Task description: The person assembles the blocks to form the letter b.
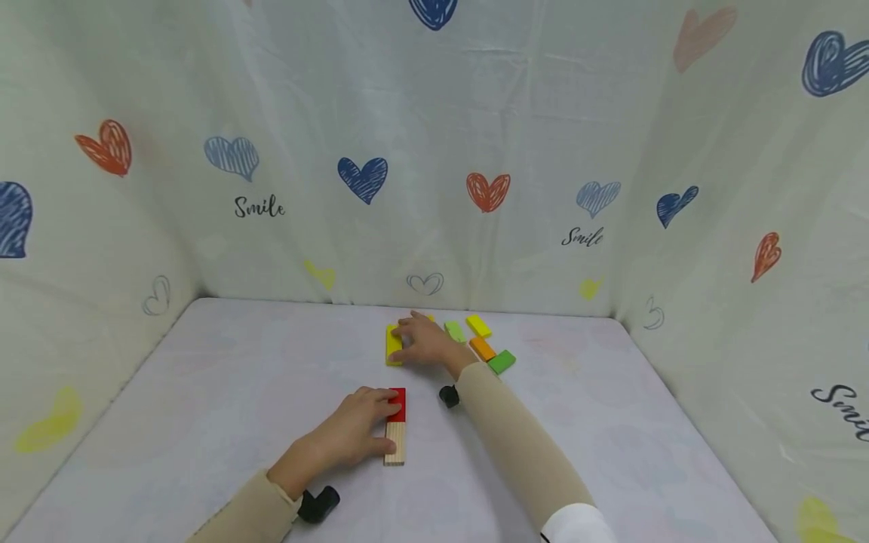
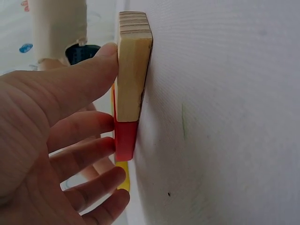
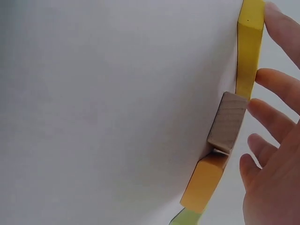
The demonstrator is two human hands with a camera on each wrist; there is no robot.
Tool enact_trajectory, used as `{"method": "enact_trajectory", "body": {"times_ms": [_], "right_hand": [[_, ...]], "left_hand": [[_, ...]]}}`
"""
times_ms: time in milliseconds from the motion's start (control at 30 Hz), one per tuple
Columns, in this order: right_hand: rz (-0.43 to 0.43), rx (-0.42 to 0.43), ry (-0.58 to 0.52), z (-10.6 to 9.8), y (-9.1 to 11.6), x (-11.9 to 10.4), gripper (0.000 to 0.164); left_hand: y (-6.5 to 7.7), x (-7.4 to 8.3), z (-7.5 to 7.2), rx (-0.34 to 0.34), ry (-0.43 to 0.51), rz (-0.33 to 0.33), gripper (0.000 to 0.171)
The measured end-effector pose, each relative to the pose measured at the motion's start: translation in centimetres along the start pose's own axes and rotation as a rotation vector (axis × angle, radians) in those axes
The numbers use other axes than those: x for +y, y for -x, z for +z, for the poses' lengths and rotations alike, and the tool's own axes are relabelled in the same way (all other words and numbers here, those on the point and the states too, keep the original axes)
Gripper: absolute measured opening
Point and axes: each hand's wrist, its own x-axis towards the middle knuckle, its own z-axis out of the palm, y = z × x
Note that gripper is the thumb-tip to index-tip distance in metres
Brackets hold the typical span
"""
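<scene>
In the head view, my left hand (image 1: pixel 349 428) rests along a red block (image 1: pixel 400 415) and a plain wooden block (image 1: pixel 398 434) laid end to end. Its thumb touches the plain block (image 2: pixel 132 79) in the left wrist view, while loosely straight fingers touch the red one (image 2: pixel 125 140). Farther back, my right hand (image 1: pixel 428 344) is at a yellow block (image 1: pixel 392 345). The right wrist view has its extended fingertips touching that yellow block (image 3: pixel 250 42). Beside it lie another plain wooden block (image 3: pixel 228 121) and an orange block (image 3: pixel 203 183), below the right hand's other fingers.
Right of my right hand lie a light green block (image 1: pixel 454 330), a second yellow block (image 1: pixel 478 326), an orange block (image 1: pixel 483 348) and a green block (image 1: pixel 502 362). A white cloth wall (image 1: pixel 421 241) printed with hearts stands along the table's (image 1: pixel 577 422) back and sides.
</scene>
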Motion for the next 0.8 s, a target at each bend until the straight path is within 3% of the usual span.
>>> {"method": "enact_trajectory", "body": {"times_ms": [800], "right_hand": [[-0.085,0.012,0.016,0.6,3.9,-0.3,0.062]], "left_hand": [[0.1,0.3,-0.1,0.016,-0.012,0.029,0.061]]}}
